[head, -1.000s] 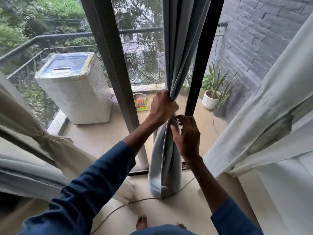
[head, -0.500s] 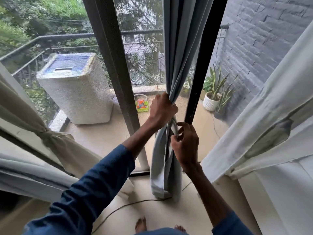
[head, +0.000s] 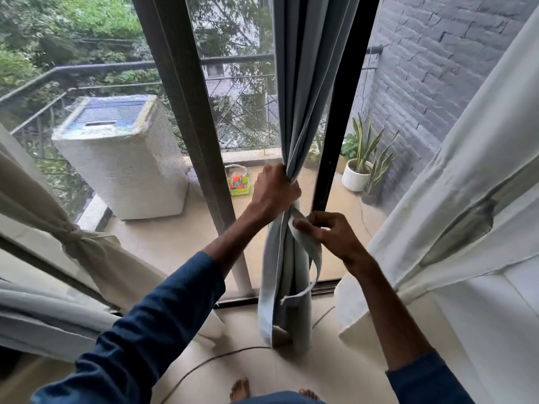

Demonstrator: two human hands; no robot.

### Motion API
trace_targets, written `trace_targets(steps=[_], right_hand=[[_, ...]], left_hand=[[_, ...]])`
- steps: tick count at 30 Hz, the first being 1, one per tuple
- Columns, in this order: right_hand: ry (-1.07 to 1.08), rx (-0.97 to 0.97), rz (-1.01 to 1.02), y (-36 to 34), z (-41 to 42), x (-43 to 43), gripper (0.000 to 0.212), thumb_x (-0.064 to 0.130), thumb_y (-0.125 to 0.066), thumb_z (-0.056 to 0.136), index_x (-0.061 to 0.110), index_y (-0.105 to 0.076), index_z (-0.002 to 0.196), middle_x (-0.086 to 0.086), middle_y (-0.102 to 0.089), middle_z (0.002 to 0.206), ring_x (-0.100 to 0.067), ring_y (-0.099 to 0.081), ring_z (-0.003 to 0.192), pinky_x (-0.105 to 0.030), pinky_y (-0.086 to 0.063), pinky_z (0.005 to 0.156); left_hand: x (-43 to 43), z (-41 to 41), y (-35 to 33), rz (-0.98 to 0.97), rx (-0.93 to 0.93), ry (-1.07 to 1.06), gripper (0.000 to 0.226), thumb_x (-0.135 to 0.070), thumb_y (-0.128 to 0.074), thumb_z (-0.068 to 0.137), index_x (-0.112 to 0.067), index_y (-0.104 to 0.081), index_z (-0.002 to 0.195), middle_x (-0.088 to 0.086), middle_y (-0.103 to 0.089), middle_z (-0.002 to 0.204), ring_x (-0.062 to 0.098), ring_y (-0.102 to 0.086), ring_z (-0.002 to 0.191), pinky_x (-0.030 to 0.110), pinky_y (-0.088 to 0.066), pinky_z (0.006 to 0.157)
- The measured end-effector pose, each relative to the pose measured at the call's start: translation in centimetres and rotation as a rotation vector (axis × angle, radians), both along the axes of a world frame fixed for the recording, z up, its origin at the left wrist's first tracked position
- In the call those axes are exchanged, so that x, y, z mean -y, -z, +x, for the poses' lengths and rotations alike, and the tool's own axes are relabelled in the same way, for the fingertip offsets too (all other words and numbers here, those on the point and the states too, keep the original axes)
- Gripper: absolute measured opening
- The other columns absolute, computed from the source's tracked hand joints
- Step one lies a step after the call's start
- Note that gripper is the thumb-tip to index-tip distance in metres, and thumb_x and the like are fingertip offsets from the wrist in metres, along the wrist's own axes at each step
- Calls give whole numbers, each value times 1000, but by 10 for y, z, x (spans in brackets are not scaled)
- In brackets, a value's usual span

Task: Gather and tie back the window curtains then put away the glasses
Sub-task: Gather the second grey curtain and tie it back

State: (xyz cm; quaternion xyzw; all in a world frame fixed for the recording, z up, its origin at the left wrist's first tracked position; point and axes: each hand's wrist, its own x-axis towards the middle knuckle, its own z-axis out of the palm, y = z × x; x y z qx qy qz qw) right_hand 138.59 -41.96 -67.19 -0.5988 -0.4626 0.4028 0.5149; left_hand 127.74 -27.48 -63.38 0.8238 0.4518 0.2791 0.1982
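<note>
Bare feet [head: 240, 389] and a floor cable [head: 204, 363] are seen below the hands. A fabric strip [head: 309, 249] is pinched by the right hand [head: 329, 237], just under the left hand [head: 274, 193], which is clenched round the gathered blue-grey curtain [head: 303, 97]. A knotted cream curtain [head: 73, 243] is hung left of the left hand, a white curtain [head: 437, 199] right of the right. Beyond the hands, a green basket [head: 239, 185], washing machine [head: 122, 158] and potted plant [head: 357, 176] are seen.

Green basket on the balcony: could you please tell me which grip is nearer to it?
Left. The left grip holds the curtain just right of the basket; the right grip is farther right and lower, pinching the tie strip.
</note>
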Motion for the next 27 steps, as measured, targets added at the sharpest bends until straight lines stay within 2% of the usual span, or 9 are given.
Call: trace_targets(steps=[4,7,9,12,16,20,22,24,27], right_hand=[[-45,92,-4,-8,17,9,22,30,-82,84,10,-75,77,2,-65,66,-6,-54,64,-21,-43,59],[-3,378,25,-10,45,13,16,38,-84,81,23,-81,78,10,-72,66,-8,-63,61,-29,-47,61],[16,509,40,-13,68,14,11,39,-86,79,29,-82,79,11,-75,70,-10,-71,69,-32,-53,67],[118,633,77,-16,92,9,12,36,-89,75,32,-82,85,15,-77,76,2,-71,75,-27,-56,70],[263,734,130,-14,93,-20,11,31,-86,77,28,-83,87,11,-79,85,2,-73,86,-16,-52,70],[237,762,124,-6,70,-66,10,23,-75,73,17,-81,78,-5,-76,81,-23,-70,81,-30,-53,70],[193,733,152,-4,50,-81,17,21,-67,72,4,-69,70,-17,-67,79,-31,-60,77,-32,-40,65],[203,646,190,-5,35,-85,14,14,-66,72,9,-54,65,-20,-59,70,-30,-52,65,-22,-25,57],[116,401,67,-1,27,-87,20,16,-73,74,-2,-64,77,-12,-65,71,-13,-56,57,-12,-38,57]], left_hand=[[-6,-4,6,10,-5,45,31,-38,-52,70,-9,-60,76,7,-63,61,25,-61,43,36,-50,34],[-3,-12,5,24,-24,64,37,-45,-48,79,-10,-62,78,4,-66,59,22,-62,42,35,-54,40],[2,-18,6,18,-33,86,40,-47,-47,84,-11,-61,74,4,-65,55,21,-63,41,36,-55,41],[8,-22,10,79,-120,64,50,-58,-39,84,-14,-62,81,3,-65,62,20,-62,49,35,-56,48],[21,-20,11,87,-102,156,49,-55,-38,84,-15,-65,87,4,-68,73,23,-63,61,34,-55,55],[40,-15,2,108,-94,277,29,-40,-54,90,-14,-66,93,7,-67,79,26,-62,63,33,-51,53],[38,-19,1,151,-122,291,26,-39,-56,90,-16,-66,95,5,-68,79,25,-62,64,32,-50,53],[31,-26,1,167,-153,272,29,-45,-54,87,-19,-66,92,4,-67,76,26,-62,64,32,-49,54],[17,-38,5,79,-169,257,39,-55,-48,86,-21,-63,100,3,-64,86,24,-62,75,39,-54,63]])
